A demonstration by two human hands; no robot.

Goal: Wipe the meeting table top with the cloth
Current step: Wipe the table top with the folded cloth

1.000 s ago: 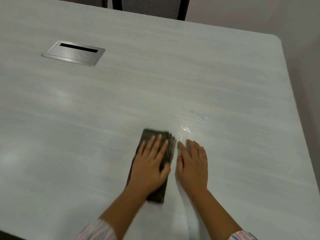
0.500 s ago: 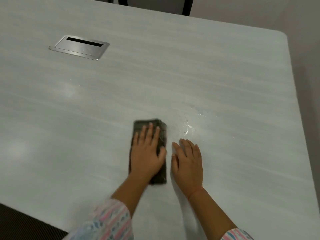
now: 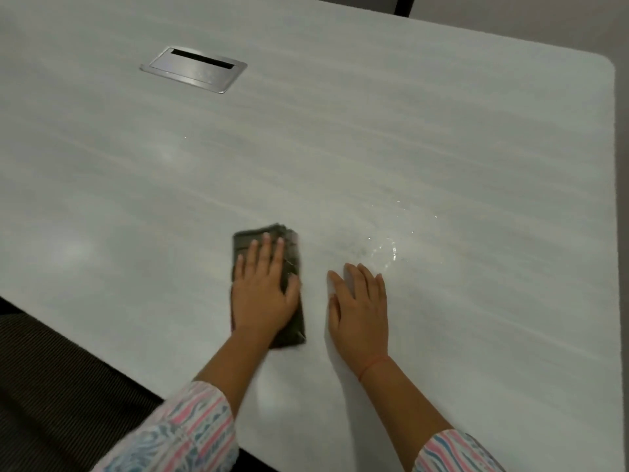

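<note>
Well, the left hand point(image 3: 262, 294) lies flat, fingers straight, pressing the dark folded cloth point(image 3: 291, 253) onto the pale wood-grain meeting table top point(image 3: 374, 131) near its close edge, while the right hand point(image 3: 360, 311) rests spread on the bare surface just beside it, holding nothing. Glistening wet streaks point(image 3: 384, 250) sit just beyond the right fingertips, apart from the cloth. I'd judge the wiping midway, with that patch and the wide stretch toward the brushed metal cable hatch point(image 3: 194, 69) left to cover.

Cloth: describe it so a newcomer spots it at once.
On the pale table, look near the front edge, where two hands lie flat. The cloth is the dark folded rectangle under the left hand; the right hand beside it rests on bare table.
</note>
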